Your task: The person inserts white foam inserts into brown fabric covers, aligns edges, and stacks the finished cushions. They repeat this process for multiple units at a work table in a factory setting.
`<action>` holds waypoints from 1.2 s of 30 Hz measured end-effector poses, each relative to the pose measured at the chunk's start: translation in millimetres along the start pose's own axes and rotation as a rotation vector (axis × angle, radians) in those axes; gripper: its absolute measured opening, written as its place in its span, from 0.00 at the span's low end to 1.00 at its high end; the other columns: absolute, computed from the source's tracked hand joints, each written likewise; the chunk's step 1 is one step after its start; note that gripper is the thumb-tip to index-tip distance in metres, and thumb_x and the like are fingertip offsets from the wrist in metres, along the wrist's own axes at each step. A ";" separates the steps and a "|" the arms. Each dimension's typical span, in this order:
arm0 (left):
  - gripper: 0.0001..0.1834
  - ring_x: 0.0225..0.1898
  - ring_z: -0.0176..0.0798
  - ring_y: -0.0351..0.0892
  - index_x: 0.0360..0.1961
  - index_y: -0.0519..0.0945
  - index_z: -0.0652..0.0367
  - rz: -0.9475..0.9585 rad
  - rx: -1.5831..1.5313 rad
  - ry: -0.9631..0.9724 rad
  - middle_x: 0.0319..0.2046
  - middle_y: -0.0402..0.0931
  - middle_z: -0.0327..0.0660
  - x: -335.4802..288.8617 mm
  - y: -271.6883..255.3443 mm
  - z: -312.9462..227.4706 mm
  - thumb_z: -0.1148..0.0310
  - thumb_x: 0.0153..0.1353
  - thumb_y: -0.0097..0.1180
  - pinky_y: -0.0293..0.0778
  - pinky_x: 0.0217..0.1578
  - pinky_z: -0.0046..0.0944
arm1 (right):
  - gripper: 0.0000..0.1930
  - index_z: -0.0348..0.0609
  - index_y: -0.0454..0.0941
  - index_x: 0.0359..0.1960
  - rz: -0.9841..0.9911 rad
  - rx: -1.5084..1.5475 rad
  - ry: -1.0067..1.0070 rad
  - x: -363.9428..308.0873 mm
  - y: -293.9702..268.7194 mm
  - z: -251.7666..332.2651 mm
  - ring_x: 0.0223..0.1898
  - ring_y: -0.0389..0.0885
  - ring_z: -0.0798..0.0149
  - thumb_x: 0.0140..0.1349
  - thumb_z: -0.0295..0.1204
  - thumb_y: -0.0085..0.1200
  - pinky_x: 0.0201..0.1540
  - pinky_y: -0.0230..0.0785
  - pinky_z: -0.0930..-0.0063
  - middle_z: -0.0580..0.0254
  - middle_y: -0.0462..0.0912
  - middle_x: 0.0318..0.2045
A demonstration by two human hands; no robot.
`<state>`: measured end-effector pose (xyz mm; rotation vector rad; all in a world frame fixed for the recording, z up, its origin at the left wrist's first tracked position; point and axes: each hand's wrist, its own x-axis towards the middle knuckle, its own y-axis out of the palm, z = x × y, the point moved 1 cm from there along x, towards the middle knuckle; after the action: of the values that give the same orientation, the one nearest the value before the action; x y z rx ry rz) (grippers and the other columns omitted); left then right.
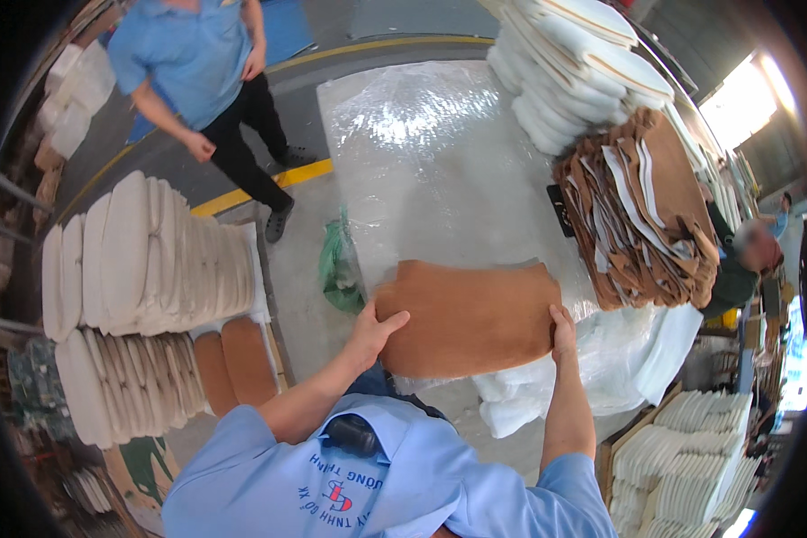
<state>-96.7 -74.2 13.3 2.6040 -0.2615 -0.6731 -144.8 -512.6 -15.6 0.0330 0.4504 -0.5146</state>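
Note:
A brown fabric piece point(471, 318), roughly rectangular with cut-in upper corners, is stretched out flat in front of me, over the near end of the film-covered table point(457, 206). My left hand point(374, 334) grips its left edge, thumb on top and the fingers hidden underneath. On the opposite edge my right hand point(562, 332) holds it with the thumb over the rim. To the right of it rises a tall pile of brown fabric pieces with white backing point(637, 215).
White padded sheets point(583, 72) are heaped at the far right. Clear plastic film and white padding point(592, 359) hang by my right arm. Cream cushions point(143, 260) and brown cushions point(247, 363) stand stacked at left. A green bag point(341, 264) lies beside the table; a person point(197, 81) stands beyond.

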 end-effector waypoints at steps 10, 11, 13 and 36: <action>0.33 0.70 0.36 0.67 0.75 0.64 0.63 0.151 0.184 0.253 0.67 0.72 0.42 -43.5 -3.9 -34.0 0.55 0.78 0.55 0.59 0.72 0.39 | 0.34 0.47 0.73 0.69 -0.225 0.691 -0.145 -13.4 35.8 39.7 0.70 0.72 0.57 0.79 0.62 0.39 0.73 0.63 0.54 0.61 0.79 0.65; 0.34 0.70 0.36 0.67 0.75 0.64 0.63 0.153 0.166 0.251 0.67 0.72 0.43 -41.6 -5.2 -36.2 0.53 0.79 0.53 0.59 0.72 0.39 | 0.34 0.47 0.73 0.68 -0.284 0.753 -0.165 -14.1 40.9 43.1 0.69 0.73 0.56 0.79 0.61 0.39 0.72 0.65 0.53 0.60 0.79 0.64; 0.35 0.71 0.36 0.66 0.75 0.64 0.63 0.170 0.165 0.260 0.68 0.71 0.43 -36.4 -9.3 -36.7 0.49 0.79 0.49 0.57 0.72 0.39 | 0.32 0.48 0.74 0.67 -0.275 0.779 -0.191 -13.2 43.8 45.4 0.67 0.75 0.55 0.79 0.60 0.40 0.70 0.67 0.52 0.59 0.80 0.62; 0.37 0.75 0.48 0.62 0.77 0.62 0.62 0.333 0.207 0.271 0.74 0.63 0.49 -49.3 -67.3 -0.1 0.46 0.79 0.51 0.59 0.76 0.49 | 0.27 0.35 0.83 0.52 -0.215 0.589 -0.647 -92.5 28.1 33.5 0.66 0.73 0.56 0.79 0.49 0.44 0.73 0.57 0.61 0.50 0.80 0.63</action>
<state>-134.4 -0.5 3.2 2.7113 -0.6895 -0.1825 -189.3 -449.6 51.5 0.3757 -0.3452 -0.8172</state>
